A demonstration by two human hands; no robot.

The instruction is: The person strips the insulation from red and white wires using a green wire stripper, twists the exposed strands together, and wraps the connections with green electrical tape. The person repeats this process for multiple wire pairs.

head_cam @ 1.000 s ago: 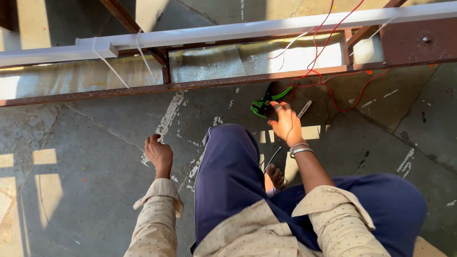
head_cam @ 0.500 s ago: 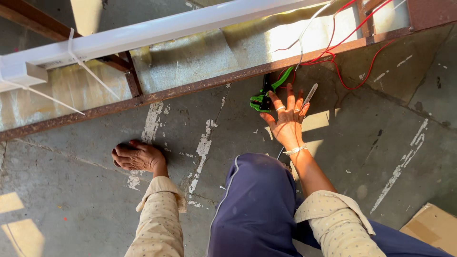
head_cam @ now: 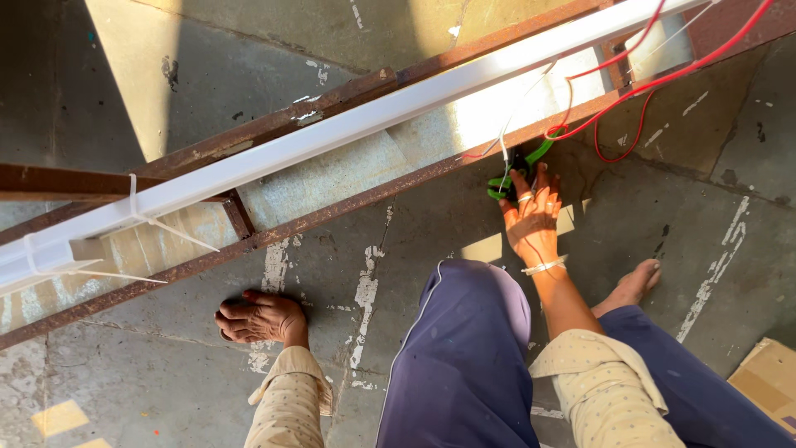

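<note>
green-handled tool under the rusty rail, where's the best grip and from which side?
Judging by its pose, grip the green-handled tool by its two green handles, which splay toward the person on the concrete floor. Come from the floor side, where the right hand reaches. The head end lies beneath the rusty rail and red wires, so access there looks blocked.

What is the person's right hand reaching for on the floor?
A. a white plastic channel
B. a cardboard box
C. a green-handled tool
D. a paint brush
C: the right hand stretches out with its fingertips on a green-handled tool lying on the concrete floor just under the rusty metal frame, while the left hand is pressed flat on the floor.
</note>
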